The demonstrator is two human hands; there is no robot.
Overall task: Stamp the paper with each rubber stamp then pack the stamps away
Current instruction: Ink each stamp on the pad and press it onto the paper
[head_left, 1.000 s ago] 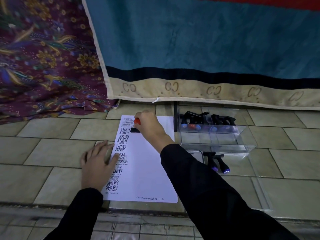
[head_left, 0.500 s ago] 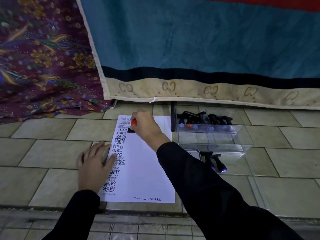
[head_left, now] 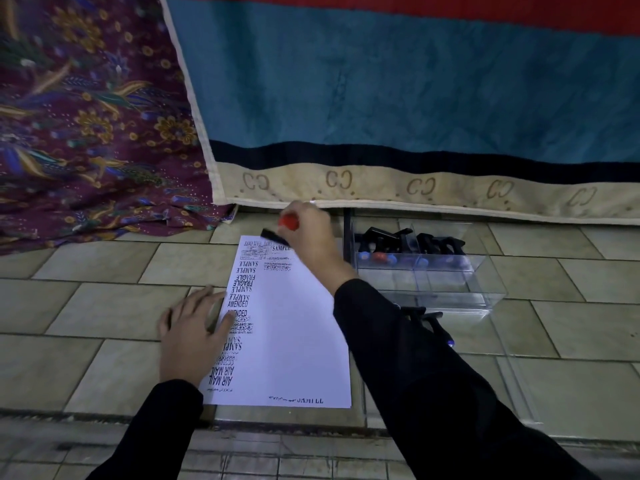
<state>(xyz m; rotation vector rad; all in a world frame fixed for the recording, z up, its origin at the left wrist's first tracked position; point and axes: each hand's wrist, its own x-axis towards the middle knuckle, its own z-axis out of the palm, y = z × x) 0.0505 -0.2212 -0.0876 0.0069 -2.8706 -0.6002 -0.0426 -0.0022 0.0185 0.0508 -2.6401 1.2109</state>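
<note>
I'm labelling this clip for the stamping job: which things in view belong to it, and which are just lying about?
Belongs to the job:
paper, pressed flat by left hand
red-topped stamp, gripped by right hand
boxed stamps in clear box
loose stamps beside the box

Just lying about:
floral cloth
teal blanket
</note>
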